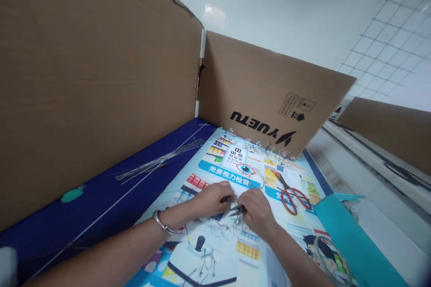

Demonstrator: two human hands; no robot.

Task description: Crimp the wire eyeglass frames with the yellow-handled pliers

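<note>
My left hand (217, 198) is closed, with a small dark piece showing at its fingertips; what it belongs to I cannot make out. Close beside it, my right hand (258, 210) grips a pair of pliers (237, 210), whose grey jaws point left toward the other hand. Thin wire pieces (220, 229) with small clear bits are at and below the pliers. More bent wire pieces (208, 265) lie nearer me on the printed poster sheet (188, 255). Red-handled scissors (292, 195) rest on the sheet to the right, blades pointing away.
Cardboard walls stand at the left (101, 76) and at the back (269, 85). Along the back wall's foot runs a heap of wire pieces (266, 147). A bundle of straight wires (161, 161) lies on the blue cloth (134, 202). At right are a teal box (357, 237) and a clear ring-shaped roll (332, 260).
</note>
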